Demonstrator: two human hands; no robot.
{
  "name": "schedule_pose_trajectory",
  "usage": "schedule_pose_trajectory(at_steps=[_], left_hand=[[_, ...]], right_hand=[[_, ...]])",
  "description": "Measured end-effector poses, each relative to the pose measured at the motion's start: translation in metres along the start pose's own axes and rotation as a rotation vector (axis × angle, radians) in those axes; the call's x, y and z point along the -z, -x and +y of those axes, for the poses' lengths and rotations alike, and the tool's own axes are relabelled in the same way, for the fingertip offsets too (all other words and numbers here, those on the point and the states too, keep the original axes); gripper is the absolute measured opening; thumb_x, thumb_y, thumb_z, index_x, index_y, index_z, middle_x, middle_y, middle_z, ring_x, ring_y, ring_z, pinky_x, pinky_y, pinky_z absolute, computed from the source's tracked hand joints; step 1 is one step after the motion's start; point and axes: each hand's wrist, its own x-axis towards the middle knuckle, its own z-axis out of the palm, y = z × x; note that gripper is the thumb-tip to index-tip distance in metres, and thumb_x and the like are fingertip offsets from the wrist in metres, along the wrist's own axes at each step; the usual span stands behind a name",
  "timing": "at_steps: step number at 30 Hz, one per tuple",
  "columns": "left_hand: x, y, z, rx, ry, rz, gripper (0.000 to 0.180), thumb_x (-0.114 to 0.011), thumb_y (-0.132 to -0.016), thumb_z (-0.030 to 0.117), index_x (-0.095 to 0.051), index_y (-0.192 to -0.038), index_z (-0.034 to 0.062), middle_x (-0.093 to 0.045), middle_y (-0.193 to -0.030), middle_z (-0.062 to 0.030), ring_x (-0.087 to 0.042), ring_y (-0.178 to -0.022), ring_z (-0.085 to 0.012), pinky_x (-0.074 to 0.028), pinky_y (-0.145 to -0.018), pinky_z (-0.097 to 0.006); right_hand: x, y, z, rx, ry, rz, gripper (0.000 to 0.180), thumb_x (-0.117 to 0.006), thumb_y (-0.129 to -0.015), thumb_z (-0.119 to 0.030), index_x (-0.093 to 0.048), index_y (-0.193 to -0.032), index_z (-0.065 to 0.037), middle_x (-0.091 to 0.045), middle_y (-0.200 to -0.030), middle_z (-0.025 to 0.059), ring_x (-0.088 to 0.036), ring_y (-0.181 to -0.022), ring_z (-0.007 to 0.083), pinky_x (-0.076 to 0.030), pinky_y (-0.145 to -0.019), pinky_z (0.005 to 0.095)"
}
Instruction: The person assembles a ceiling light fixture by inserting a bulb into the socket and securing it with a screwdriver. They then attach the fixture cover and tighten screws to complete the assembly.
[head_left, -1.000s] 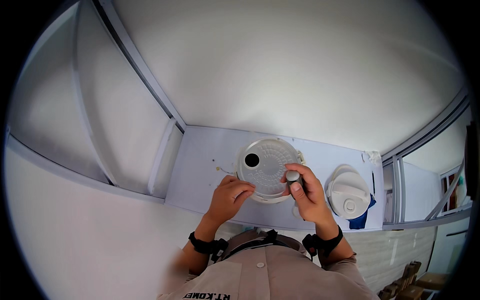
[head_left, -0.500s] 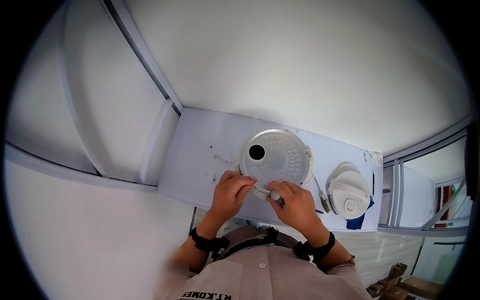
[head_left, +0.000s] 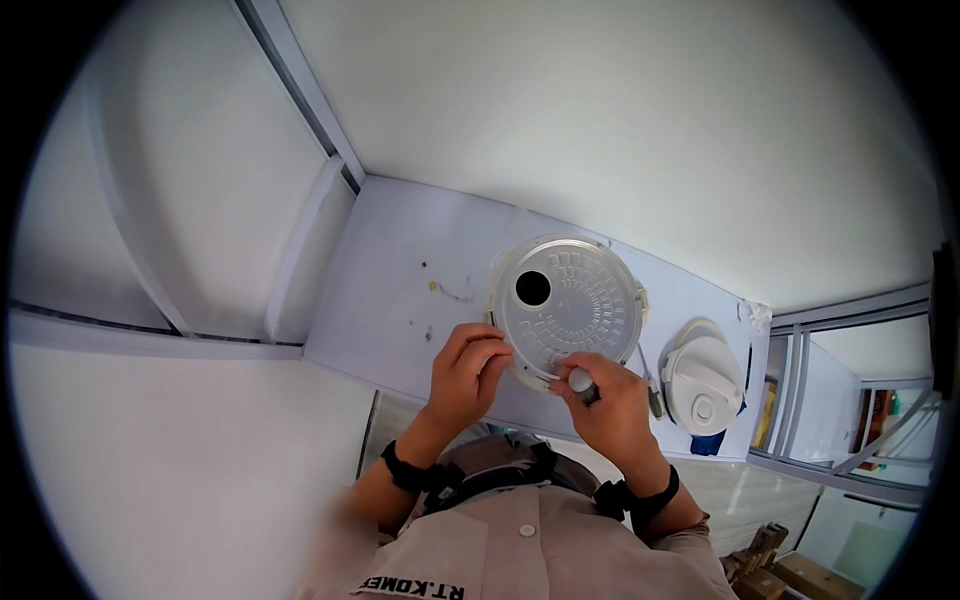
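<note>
Your right hand pinches a small grey knob at the round metal lid's near rim; your left hand curls closed on that rim, above the pale desk.

Open pale tabletop is left of the round grey metal lid; rightward passage is blocked by the white domed plastic cover.

From my remote seat I see a beige button-up shirt with one pale button at the chest and short sleeves. Just behind each hand sits a black wristband: left hand, right hand. A dark strap (some harness) crosses below the collar.
</note>
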Motion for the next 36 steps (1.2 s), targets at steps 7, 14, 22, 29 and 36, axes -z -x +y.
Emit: schedule_pose_trajectory(at_steps=[7, 14, 22, 29, 36], left_hand=[[-0.004, 0.004, -0.003, 0.061, 0.052, 0.015, 0.018, -0.075, -0.092, -0.002, -0.066, -0.106, 0.0021, -0.067, -0.106, -0.0140, -0.067, -0.082, -0.0280, -0.056, -0.069, -0.035], [-0.004, 0.004, 0.001, -0.017, 0.019, 0.021, 0.020, -0.073, -0.093, -0.003, -0.062, -0.109, 0.0018, -0.066, -0.107, -0.0149, -0.065, -0.084, -0.0293, -0.055, -0.072, -0.036], [0.002, 0.010, -0.005, -0.041, 0.056, -0.009, 0.019, -0.074, -0.091, -0.003, -0.063, -0.106, 0.0012, -0.068, -0.108, -0.0141, -0.066, -0.091, -0.0324, -0.055, -0.078, -0.038], [0.003, 0.012, -0.014, -0.144, 0.073, -0.030, 0.022, -0.074, -0.089, -0.005, -0.063, -0.106, 0.0048, -0.070, -0.110, -0.0116, -0.066, -0.095, -0.0298, -0.053, -0.090, -0.041], [0.005, 0.017, -0.011, -0.147, 0.095, -0.028, 0.022, -0.074, -0.088, -0.005, -0.063, -0.104, 0.0055, -0.070, -0.113, -0.0112, -0.066, -0.100, -0.0316, -0.053, -0.089, -0.042]], right_hand=[[0.009, -0.009, -0.005, 0.129, 0.062, -0.013, 0.032, -0.086, -0.078, -0.008, -0.069, -0.105, -0.010, -0.077, -0.093, 0.0082, -0.075, -0.079, 0.0303, -0.059, -0.064, 0.0378], [-0.005, -0.013, -0.003, 0.327, 0.215, -0.004, 0.036, -0.083, -0.070, -0.007, -0.068, -0.102, -0.011, -0.073, -0.088, 0.0050, -0.072, -0.074, 0.0253, -0.057, -0.061, 0.0367], [-0.008, -0.020, -0.010, 0.303, 0.211, -0.086, 0.035, -0.080, -0.068, -0.003, -0.067, -0.100, -0.011, -0.073, -0.086, 0.0067, -0.073, -0.075, 0.0278, -0.057, -0.061, 0.0383], [-0.013, -0.018, -0.014, 0.246, 0.177, -0.008, 0.032, -0.081, -0.070, -0.003, -0.067, -0.098, -0.010, -0.075, -0.087, 0.0068, -0.074, -0.075, 0.0286, -0.057, -0.063, 0.0376], [-0.016, -0.015, -0.013, 0.293, 0.210, 0.011, 0.030, -0.083, -0.071, -0.004, -0.066, -0.095, -0.011, -0.075, -0.086, 0.0050, -0.073, -0.074, 0.0276, -0.057, -0.061, 0.0369]])
